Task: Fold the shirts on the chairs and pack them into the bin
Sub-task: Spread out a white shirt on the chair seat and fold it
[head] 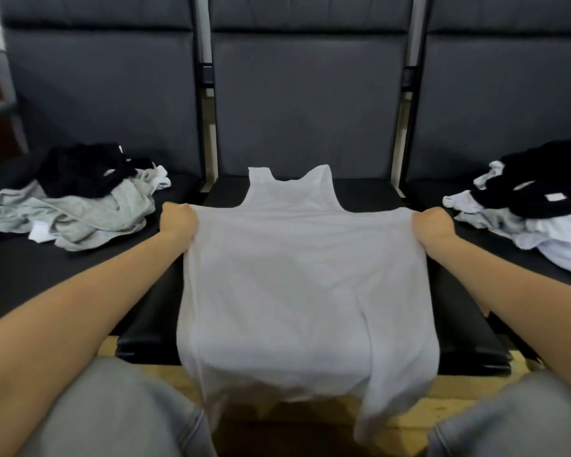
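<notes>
White tank top lies spread on the middle chair, hem hanging off the front edge; your left hand and right hand each grip a side below the armholes.

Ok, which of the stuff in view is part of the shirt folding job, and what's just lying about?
Part of the job:
white tank top, gripped by left hand and right hand
left pile of shirts
right pile of shirts
middle seat

Just there:
chair backs
wooden floor
</notes>
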